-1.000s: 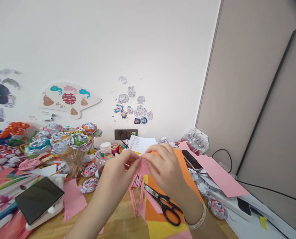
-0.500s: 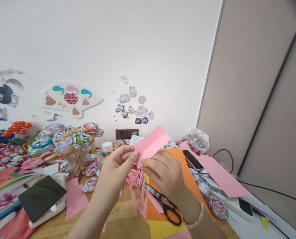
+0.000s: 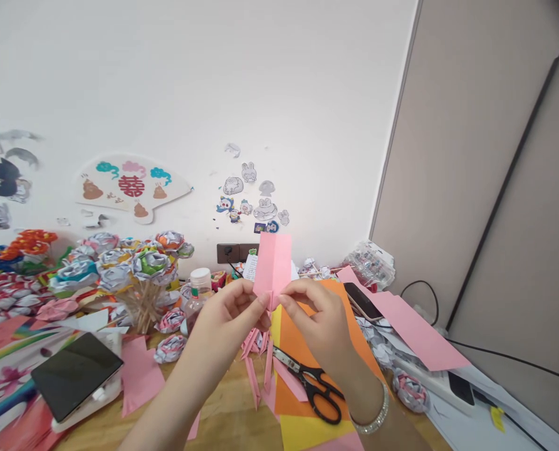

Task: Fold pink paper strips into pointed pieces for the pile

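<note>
A plain white wall [image 3: 317, 94] fills most of the upper frame, with a tall beige panel [image 3: 472, 138] down the right side and a cluttered wooden table [image 3: 232, 407] across the bottom. At the centre, directly between your two hands and raised above the table, is a pink rectangular sheet of paper [image 3: 282, 263] with a crease down its middle. Its long axis runs up and down the frame; its free end points upward, away from your fingers, and its lower end looks folded. Neither hand is nearer: both meet it at that lower end. Your left hand [image 3: 232, 313] pinches the lower left part between thumb and forefinger, the other fingers curled behind. Your right hand [image 3: 319, 316] has thumb and forefinger nearly closed together on the lower right corner. Below the sheet, folded pink paper strips [image 3: 252, 382] lie on the wood. Black-handled metal scissors [image 3: 303, 376] rest on a flat orange sheet of paper [image 3: 291, 338] under your right forearm. A bunch of multicoloured paper flowers [image 3: 152, 263] on sticks stands at left, and a dark flat-screened device [image 3: 76, 376] lies lower left. On the wall, upper left of centre, hangs a white fan-shaped card [image 3: 131, 199] with coloured motifs.
</note>
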Tool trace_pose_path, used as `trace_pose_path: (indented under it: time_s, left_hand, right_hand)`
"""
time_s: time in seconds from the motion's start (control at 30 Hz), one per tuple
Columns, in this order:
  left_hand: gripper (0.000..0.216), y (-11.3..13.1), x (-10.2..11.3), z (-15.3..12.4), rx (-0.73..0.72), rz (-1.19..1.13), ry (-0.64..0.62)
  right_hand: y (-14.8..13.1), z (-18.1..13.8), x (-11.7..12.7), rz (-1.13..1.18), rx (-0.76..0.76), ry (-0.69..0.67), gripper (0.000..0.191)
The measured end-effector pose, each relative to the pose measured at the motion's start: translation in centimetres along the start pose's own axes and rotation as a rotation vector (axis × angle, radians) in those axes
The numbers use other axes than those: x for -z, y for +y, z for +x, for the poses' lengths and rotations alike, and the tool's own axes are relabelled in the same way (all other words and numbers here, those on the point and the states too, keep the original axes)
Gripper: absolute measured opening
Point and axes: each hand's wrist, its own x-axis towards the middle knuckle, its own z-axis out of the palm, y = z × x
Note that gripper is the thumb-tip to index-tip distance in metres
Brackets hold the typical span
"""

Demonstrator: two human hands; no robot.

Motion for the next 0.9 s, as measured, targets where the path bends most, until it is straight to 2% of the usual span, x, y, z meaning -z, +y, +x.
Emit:
trace_pose_path:
  time_s: [0.57, 0.73, 0.9]
  left_hand:
    - [0.021, -0.2, -0.1, 0.0, -0.011, 0.03, -0.049]
    - [0.02, -0.3, -0.3, 0.1, 0.013, 0.018, -0.03]
    - [0.027, -0.8, -0.5, 0.4, 0.051, 0.072, -0.079]
  right_hand:
    - [0.1, -0.2, -0.9, 0.186, -0.172, 0.07, 0.008]
    - [-0.2, -0.3, -1.1, 0.176, -0.167, 0.105, 0.007]
    - [0.0, -0.2, -1.2, 0.116, -0.172, 0.128, 0.005]
